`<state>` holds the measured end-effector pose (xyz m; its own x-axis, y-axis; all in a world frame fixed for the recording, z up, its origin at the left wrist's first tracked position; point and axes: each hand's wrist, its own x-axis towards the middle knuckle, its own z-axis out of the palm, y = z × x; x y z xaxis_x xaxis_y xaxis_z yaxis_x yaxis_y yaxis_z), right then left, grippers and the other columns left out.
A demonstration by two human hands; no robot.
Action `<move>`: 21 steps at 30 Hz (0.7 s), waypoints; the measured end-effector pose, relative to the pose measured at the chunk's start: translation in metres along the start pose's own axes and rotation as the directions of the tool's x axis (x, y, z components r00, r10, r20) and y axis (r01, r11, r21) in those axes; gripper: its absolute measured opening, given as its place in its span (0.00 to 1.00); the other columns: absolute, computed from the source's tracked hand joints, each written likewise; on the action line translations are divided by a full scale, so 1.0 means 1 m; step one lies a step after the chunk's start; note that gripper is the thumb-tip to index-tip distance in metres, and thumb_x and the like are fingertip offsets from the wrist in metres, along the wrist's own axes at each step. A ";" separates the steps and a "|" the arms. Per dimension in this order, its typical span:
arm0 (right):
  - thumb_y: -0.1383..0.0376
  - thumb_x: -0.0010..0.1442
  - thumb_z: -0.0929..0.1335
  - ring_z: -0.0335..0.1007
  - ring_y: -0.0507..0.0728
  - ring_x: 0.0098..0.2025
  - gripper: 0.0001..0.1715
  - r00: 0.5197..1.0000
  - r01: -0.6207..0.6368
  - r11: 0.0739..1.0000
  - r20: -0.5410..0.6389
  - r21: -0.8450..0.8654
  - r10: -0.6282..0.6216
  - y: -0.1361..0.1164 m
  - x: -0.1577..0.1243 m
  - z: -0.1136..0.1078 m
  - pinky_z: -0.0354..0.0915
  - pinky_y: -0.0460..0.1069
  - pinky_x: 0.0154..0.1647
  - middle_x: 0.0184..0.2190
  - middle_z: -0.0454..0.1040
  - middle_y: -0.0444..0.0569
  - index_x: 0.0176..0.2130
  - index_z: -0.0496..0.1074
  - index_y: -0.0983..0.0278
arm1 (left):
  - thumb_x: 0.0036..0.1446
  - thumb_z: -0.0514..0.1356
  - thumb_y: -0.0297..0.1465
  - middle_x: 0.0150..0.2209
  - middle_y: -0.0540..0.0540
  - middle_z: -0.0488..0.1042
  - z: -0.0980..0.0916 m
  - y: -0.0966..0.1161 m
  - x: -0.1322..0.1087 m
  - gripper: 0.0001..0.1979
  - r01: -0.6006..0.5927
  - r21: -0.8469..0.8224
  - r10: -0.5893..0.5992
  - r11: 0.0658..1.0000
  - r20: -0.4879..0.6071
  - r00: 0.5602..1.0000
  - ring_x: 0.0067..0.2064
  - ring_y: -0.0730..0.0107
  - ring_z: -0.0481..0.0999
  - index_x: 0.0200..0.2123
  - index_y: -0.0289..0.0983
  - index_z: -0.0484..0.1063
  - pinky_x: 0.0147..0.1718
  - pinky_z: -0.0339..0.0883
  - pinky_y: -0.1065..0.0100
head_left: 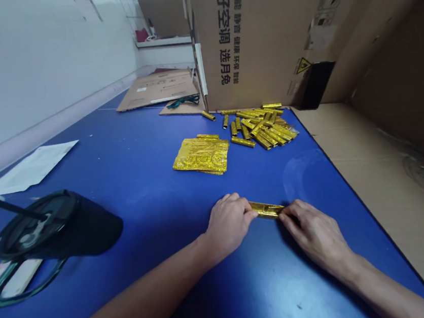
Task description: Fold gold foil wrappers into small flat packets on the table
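Observation:
My left hand and my right hand pinch opposite ends of a folded gold foil strip, low on the blue tabletop. Its middle shows between my fingers. Farther off, a flat stack of gold foil sachets lies on the blue surface. To its right is a loose heap of folded gold foil sticks, lying at mixed angles against the foot of a cardboard box.
A dark tumbler with a lid, straw and handle stands at the left, near a white paper sheet. Flattened cardboard and a green cable lie at the far end. Cardboard borders the right table edge.

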<state>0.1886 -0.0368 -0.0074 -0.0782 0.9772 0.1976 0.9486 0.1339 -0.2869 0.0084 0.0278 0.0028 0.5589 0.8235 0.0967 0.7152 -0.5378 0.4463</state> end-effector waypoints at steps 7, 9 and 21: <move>0.61 0.57 0.58 0.66 0.53 0.26 0.12 0.997 -0.069 0.995 -0.029 -0.070 0.067 -0.006 0.002 0.001 0.57 0.47 0.24 0.24 0.67 0.43 0.26 0.64 0.61 | 0.55 0.53 0.37 0.29 0.49 0.69 0.001 0.005 0.001 0.10 0.062 0.136 -0.061 0.989 -0.011 0.998 0.33 0.67 0.68 0.27 0.37 0.67 0.33 0.59 0.67; 0.60 0.57 0.58 0.66 0.53 0.25 0.12 0.997 -0.077 0.993 -0.031 -0.091 0.074 -0.006 0.003 0.002 0.56 0.47 0.23 0.24 0.67 0.43 0.27 0.64 0.61 | 0.55 0.53 0.37 0.28 0.49 0.69 0.002 0.006 0.001 0.10 0.066 0.174 -0.063 0.982 -0.022 0.998 0.33 0.66 0.68 0.27 0.37 0.67 0.32 0.59 0.66; 0.63 0.57 0.59 0.64 0.51 0.23 0.08 0.997 -0.053 0.990 -0.068 -0.134 0.044 -0.010 0.003 0.001 0.54 0.45 0.20 0.24 0.67 0.42 0.28 0.62 0.62 | 0.53 0.57 0.37 0.29 0.48 0.69 -0.001 0.008 0.000 0.09 0.053 0.272 -0.054 0.961 -0.004 0.999 0.35 0.63 0.68 0.28 0.37 0.66 0.32 0.58 0.64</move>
<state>0.1784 -0.0354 -0.0052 -0.0150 0.9686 0.2482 0.9839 0.0586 -0.1691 0.0142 0.0239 0.0072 0.5178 0.8521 0.0765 0.8309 -0.5222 0.1921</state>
